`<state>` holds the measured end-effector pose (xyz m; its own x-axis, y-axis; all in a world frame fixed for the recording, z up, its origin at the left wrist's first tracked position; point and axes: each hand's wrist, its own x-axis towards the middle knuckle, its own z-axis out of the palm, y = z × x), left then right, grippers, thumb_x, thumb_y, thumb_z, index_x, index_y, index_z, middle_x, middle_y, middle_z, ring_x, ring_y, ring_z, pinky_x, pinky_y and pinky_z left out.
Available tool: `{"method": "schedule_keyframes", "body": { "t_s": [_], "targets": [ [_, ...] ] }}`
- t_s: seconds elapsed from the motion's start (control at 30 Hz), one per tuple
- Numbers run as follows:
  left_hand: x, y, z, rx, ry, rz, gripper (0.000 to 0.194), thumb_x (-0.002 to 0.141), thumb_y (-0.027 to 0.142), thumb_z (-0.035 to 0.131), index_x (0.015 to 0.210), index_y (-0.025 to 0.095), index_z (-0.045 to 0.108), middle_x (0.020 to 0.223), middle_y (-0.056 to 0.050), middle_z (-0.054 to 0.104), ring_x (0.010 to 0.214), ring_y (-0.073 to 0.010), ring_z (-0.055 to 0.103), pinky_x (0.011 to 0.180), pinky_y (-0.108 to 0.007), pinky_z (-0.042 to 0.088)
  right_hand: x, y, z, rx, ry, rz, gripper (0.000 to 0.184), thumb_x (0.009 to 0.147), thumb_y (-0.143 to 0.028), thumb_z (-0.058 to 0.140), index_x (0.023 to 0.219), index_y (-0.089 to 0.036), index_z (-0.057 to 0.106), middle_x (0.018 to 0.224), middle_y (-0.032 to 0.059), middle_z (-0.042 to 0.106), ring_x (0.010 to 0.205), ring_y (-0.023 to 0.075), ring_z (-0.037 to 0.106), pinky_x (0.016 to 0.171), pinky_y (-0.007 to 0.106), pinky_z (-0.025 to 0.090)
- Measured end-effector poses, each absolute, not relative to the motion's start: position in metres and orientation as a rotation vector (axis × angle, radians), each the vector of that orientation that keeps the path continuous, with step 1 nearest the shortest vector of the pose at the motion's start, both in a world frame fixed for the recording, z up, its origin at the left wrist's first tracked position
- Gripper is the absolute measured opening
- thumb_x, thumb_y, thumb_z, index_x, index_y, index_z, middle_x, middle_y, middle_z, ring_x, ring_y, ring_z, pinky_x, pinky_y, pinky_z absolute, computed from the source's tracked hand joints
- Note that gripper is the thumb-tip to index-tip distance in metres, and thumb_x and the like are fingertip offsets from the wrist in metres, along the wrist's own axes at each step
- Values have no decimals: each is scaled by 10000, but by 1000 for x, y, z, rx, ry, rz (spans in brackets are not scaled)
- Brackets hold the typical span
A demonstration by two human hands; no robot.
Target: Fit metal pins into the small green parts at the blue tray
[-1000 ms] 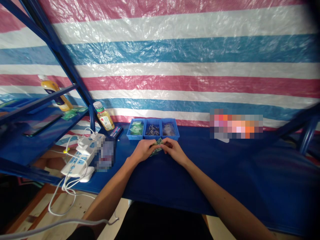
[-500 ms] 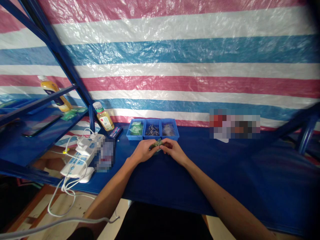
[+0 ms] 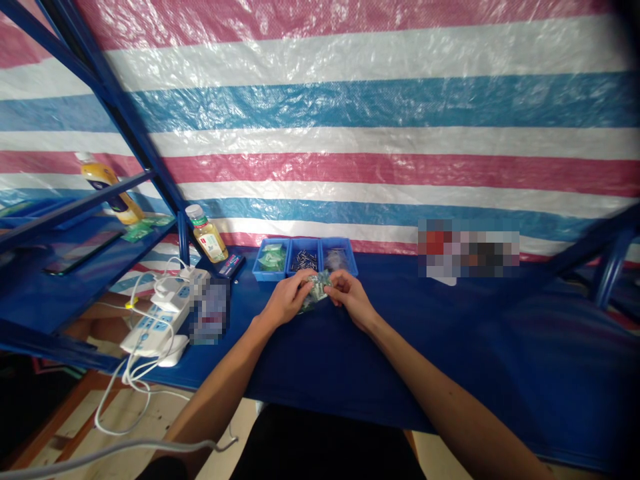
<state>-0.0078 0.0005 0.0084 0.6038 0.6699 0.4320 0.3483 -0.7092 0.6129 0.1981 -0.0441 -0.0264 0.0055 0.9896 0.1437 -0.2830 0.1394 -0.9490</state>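
My left hand (image 3: 287, 300) and my right hand (image 3: 350, 297) meet above the blue-covered bench top (image 3: 320, 360). Both pinch a small crumpled green-printed plastic bag (image 3: 316, 291) from either side, and part of it is hidden by my fingers. Just beyond my hands stands a blue three-compartment parts tray (image 3: 305, 267). Its left compartment holds green plastic bags (image 3: 273, 257), the middle one small dark metal pins (image 3: 305, 261), and the right one a clear bag (image 3: 336, 260).
A juice bottle (image 3: 207, 235) and a small box (image 3: 231, 265) stand left of the tray. A white power strip (image 3: 155, 327) with cables lies further left. A blue shelf frame (image 3: 135, 140) rises left, a blurred object (image 3: 467, 253) lies right, and a striped tarp (image 3: 375, 100) hangs behind.
The bag now shows more between my hands and sits slightly nearer the tray, and my hands have moved a little apart.
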Motion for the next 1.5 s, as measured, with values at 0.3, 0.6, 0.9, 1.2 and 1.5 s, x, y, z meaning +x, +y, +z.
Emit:
{"method": "schedule_keyframes", "body": {
  "t_s": [0.3,0.6,0.9,1.2,1.5],
  "targets": [
    [-6,4,9,2551,666,1034,236,946,188,631,1166,230,703,1221,-100,657,1158,-237,608,1011,-386,511,201,-47,-22,-834,-1128,1266,401,785,-417,866,1032,-252,596,643,-77,577,499,93,477,481,232,306],
    [-8,6,5,2496,761,948,283,1003,421,626,883,172,688,802,-29,646,716,-138,566,690,-255,433,200,-46,-27,-823,-1175,1305,325,786,-449,866,930,-211,698,610,-62,514,489,77,370,480,250,234],
    [-6,2,10,2463,793,854,409,1053,415,517,754,155,615,663,22,541,605,-95,442,603,-237,323,200,-48,-24,-924,-1207,1269,337,794,-468,856,793,-197,657,580,-65,448,520,84,318,507,263,196],
    [-5,-2,13,2510,786,798,331,1017,410,561,796,172,624,687,17,561,613,-104,463,604,-237,332,197,-49,-20,-956,-1202,1207,374,797,-540,827,774,-199,675,621,-38,503,545,99,348,525,269,235],
    [-6,3,8,2437,808,854,380,1011,453,585,763,165,599,674,12,568,615,-112,478,604,-238,344,198,-48,-21,-985,-1251,1218,366,783,-520,846,964,-216,748,668,-36,518,579,108,382,516,252,259]
  ]
}}
